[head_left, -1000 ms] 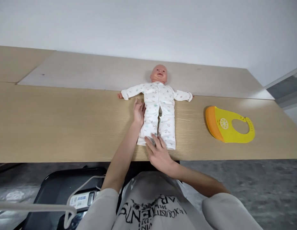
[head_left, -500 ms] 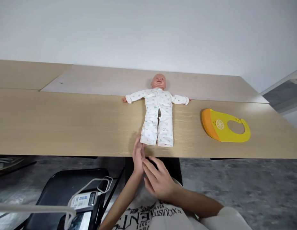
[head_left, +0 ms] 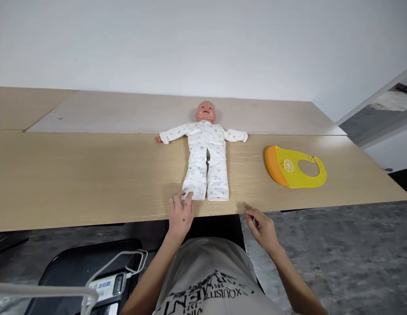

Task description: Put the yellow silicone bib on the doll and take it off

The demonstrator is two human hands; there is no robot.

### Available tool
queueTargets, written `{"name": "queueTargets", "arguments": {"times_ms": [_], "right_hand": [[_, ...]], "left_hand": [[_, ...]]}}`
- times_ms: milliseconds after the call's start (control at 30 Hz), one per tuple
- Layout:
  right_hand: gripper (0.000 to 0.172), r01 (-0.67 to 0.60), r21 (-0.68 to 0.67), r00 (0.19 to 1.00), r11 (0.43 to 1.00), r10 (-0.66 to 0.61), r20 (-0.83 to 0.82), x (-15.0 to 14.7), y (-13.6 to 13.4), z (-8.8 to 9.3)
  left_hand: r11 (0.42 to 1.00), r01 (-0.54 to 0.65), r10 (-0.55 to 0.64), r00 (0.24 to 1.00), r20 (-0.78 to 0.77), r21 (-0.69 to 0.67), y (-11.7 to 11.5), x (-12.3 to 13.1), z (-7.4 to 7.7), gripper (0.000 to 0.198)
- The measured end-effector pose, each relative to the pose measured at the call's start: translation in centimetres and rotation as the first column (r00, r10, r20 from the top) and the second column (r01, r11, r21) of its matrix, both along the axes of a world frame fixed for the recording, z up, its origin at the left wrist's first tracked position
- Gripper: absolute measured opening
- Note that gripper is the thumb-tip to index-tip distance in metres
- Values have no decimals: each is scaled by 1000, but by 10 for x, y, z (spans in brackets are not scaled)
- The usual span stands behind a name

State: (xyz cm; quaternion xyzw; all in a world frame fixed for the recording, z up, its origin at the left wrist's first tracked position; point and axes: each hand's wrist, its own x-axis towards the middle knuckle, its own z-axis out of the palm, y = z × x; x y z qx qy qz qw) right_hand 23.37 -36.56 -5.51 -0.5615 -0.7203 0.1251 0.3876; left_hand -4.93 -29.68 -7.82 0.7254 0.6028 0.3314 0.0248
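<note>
A baby doll [head_left: 206,144] in white patterned pyjamas lies face up on the table, arms spread and legs toward me. My left hand [head_left: 182,214] is at the cuff of the leg on the left, fingers apart and slightly bent; whether the fingertips touch the cloth I cannot tell. Over the table's front edge, to the right of the doll's legs, is my right hand [head_left: 261,225], its fingers loosely curled and apart, with nothing seen in them. A yellow bib [head_left: 297,168] with an orange pocket and a white citrus-slice print lies flat to the right of the doll.
The wooden table [head_left: 92,175] runs across the view, with a pale sheet [head_left: 131,111] along its back against the wall. At lower left a black chair [head_left: 68,262] holds an electronic device [head_left: 107,286] with a white cable [head_left: 42,289].
My hands were close together by the doll's left-side cuff and are now apart. The right hand has moved right, toward the table edge below the bib. The view has shifted slightly right.
</note>
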Motion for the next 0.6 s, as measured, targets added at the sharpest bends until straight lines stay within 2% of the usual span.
{"name": "queueTargets", "arguments": {"times_ms": [133,200,267,367,467,533,600], "right_hand": [[15,41,-33,999,999,-41,-8,10,0,1],[16,112,-79,993,991,-113,-15,21,-1,1],[17,224,-126,973,966,-229,-27,38,1,2],[23,426,-186,896,885,-441,-44,76,9,0],[42,608,-215,784,764,-621,8,117,21,-3],[55,690,-198,719,696,-691,74,137,31,-3],[66,718,-136,696,683,-703,144,146,43,-2]], "left_hand": [[995,-21,8,991,-133,-96,30,4,12,22],[993,-29,14,992,-122,-115,35,6,17,14],[997,-25,18,995,-98,-71,35,8,20,6],[997,-30,39,992,-119,75,31,8,17,7],[972,-26,65,985,-161,235,27,9,9,6],[950,-24,75,985,-154,311,22,11,4,6],[934,-23,72,989,-126,356,12,16,2,5]]}}
